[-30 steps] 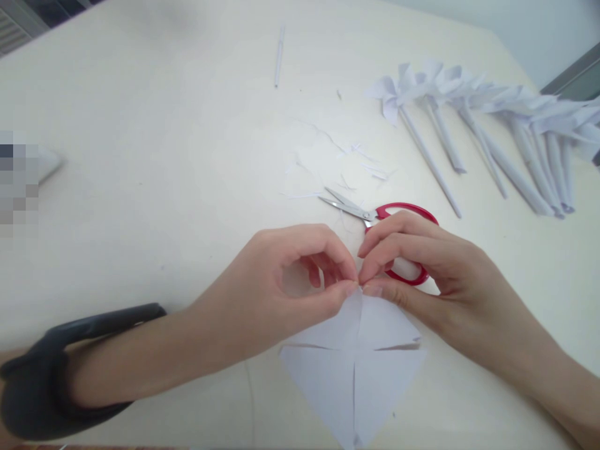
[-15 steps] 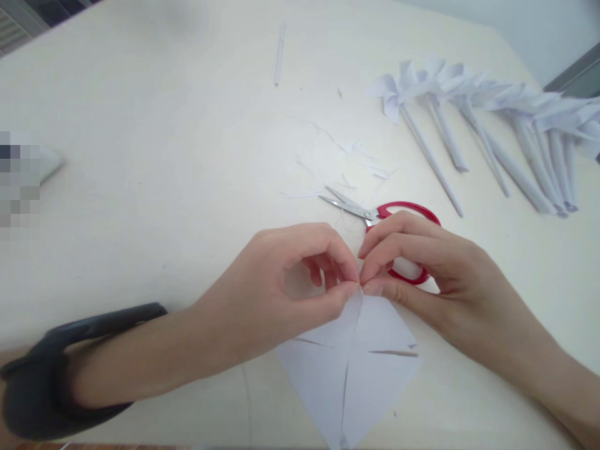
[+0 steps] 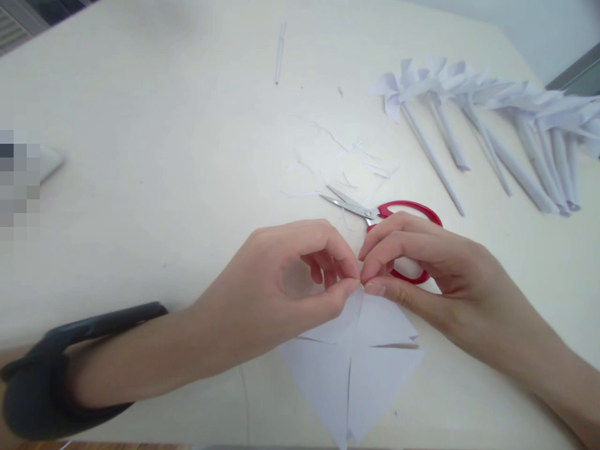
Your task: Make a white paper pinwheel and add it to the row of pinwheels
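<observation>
A square sheet of white paper hangs corner-up between my hands, with slits cut from its corners towards the middle. My left hand pinches its top corner between thumb and forefinger, the other fingers curled behind. Right against it, my right hand pinches the same corner, fingertips nearly touching those of the left. Behind my right hand lies a pair of scissors with red handles, its blades slightly apart and pointing left. My fingers cover the very tip of the paper.
Thin paper scraps are scattered beyond the scissors. Several white paper pinwheels on rolled sticks lie in a row at the right. A thin white paper tube rests at the back. A blurred object sits at the left edge.
The paper's lower part has swung slightly up and to the right. Both hands keep their pinch at the top corner in almost the same place.
</observation>
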The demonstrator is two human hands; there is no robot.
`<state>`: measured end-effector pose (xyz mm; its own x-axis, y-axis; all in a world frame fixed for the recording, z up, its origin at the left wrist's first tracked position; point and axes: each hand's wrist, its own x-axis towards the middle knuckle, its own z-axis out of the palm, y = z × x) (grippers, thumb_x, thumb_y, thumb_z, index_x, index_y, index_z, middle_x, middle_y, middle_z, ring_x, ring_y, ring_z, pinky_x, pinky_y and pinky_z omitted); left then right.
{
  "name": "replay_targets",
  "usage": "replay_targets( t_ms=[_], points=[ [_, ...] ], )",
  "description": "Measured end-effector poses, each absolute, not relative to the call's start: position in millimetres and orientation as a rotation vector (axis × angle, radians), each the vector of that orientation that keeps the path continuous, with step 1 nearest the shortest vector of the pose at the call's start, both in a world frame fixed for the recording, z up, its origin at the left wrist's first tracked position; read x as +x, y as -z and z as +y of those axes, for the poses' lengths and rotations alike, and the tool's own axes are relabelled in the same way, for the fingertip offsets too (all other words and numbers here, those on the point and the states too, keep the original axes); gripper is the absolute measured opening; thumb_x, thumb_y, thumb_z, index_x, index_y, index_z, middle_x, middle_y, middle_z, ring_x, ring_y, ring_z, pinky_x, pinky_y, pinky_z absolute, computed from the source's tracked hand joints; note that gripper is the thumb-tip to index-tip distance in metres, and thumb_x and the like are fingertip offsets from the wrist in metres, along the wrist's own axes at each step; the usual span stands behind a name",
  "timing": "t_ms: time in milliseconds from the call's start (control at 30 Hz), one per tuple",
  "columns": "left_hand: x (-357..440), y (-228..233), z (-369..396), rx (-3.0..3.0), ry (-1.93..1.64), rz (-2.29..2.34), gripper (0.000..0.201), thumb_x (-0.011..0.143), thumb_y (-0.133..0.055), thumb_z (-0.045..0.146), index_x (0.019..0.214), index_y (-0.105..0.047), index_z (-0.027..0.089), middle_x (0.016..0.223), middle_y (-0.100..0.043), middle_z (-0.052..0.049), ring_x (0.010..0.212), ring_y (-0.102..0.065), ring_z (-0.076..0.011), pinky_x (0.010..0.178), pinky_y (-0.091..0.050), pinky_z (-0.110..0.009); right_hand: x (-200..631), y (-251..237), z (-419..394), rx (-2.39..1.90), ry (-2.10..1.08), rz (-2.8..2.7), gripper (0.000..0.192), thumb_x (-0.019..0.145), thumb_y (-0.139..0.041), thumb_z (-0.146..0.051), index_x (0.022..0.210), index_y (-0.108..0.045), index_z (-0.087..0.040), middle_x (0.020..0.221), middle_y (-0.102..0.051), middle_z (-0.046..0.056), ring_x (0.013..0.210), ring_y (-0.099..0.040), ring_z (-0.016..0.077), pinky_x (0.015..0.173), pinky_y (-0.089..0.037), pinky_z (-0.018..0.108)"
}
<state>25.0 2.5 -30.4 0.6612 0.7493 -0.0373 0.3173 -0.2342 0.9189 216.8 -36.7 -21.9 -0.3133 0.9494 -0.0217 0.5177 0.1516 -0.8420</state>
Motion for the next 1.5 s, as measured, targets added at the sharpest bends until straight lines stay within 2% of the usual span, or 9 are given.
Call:
replay_targets(
  t_ms=[533,933,1167,1367,1500],
  points=[
    [24.3,31.8,1.3,1.826,-0.550,0.852,0.010,0.076,-0.057,0.009,0.073,-0.060,0.018,0.074,-0.062,0.007,0.069,-0.056,-0.0058,0.066,-0.045,-0.015,216.6,22.4,-36.5,-1.378,-1.065,-1.888,0.011,0.073,-0.069,-0.013,0.074,-0.064,-0.022,0.087,-0.060,-0.003,0.084,-0.057,0.0106,0.088,-0.043,0.023],
    [24.6,33.8,-1.1,1.942,-0.646,0.860,0.014,0.073,-0.061,0.006,0.070,-0.059,0.020,0.072,-0.061,0.007,0.067,-0.055,-0.0059,0.065,-0.046,-0.015,211.0,20.8,-39.5,-1.411,-1.070,-1.875,0.010,0.073,-0.069,-0.012,0.076,-0.063,-0.020,0.084,-0.060,-0.002,0.083,-0.056,0.0127,0.072,-0.046,0.026],
    [25.8,29.2,-0.3,1.783,-0.608,0.868,0.011,0.076,-0.059,0.010,0.072,-0.061,0.020,0.074,-0.064,0.004,0.071,-0.058,-0.0093,0.066,-0.048,-0.019,213.3,21.3,-38.5,-1.326,-1.083,-1.830,0.008,0.075,-0.067,-0.013,0.076,-0.062,-0.020,0.083,-0.060,-0.001,0.081,-0.056,0.0130,0.085,-0.043,0.028],
    [24.1,24.7,2.2,1.751,-0.539,0.829,0.010,0.077,-0.059,0.011,0.073,-0.062,0.019,0.076,-0.066,0.004,0.073,-0.060,-0.0090,0.069,-0.049,-0.018,215.1,19.0,-39.5,-1.291,-1.066,-1.804,0.007,0.076,-0.067,-0.012,0.076,-0.063,-0.018,0.083,-0.060,0.000,0.080,-0.055,0.0121,0.074,-0.043,0.025],
    [24.0,24.3,1.1,1.729,-0.542,0.810,0.009,0.078,-0.059,0.012,0.073,-0.062,0.019,0.076,-0.065,0.004,0.073,-0.060,-0.0082,0.069,-0.048,-0.017,215.1,18.7,-39.1,-1.282,-1.062,-1.797,0.008,0.075,-0.068,-0.011,0.077,-0.063,-0.018,0.084,-0.061,0.000,0.080,-0.054,0.0117,0.075,-0.042,0.025]
  ],
)
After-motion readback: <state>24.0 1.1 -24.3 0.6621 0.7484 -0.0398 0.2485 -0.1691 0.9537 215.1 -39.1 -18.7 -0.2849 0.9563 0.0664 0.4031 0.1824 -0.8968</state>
